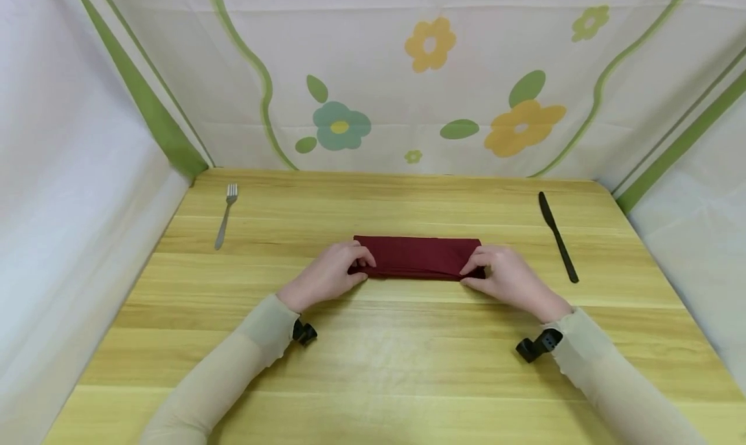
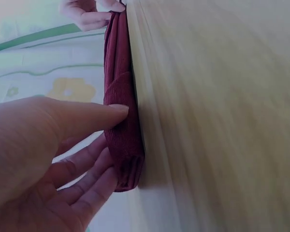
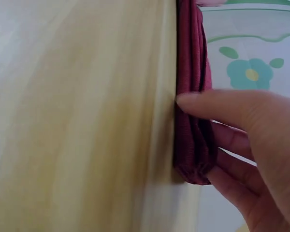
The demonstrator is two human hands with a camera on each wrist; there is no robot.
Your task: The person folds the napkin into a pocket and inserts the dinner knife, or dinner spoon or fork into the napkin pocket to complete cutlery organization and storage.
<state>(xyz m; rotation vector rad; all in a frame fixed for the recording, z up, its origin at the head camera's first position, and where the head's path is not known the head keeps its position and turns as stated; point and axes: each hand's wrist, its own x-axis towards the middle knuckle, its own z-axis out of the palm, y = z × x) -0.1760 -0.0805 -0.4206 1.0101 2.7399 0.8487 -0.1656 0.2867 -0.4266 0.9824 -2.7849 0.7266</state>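
Note:
A dark red cloth napkin (image 1: 416, 256), folded into a long flat strip of several layers, lies across the middle of the wooden table. My left hand (image 1: 332, 273) pinches its left end, thumb on the near edge and fingers over the top. At the opposite end my right hand (image 1: 507, 276) pinches it the same way. In the left wrist view the thumb presses on the napkin's layered side (image 2: 120, 92), with the fingers behind. The right wrist view shows the stacked folds (image 3: 191, 130) between thumb and fingers.
A silver fork (image 1: 226, 217) lies at the left of the table (image 1: 373, 367), and a black knife (image 1: 558, 238) at the right. Behind the far edge hangs a white curtain (image 1: 373, 56) printed with flowers, and white cloth also hangs along both sides.

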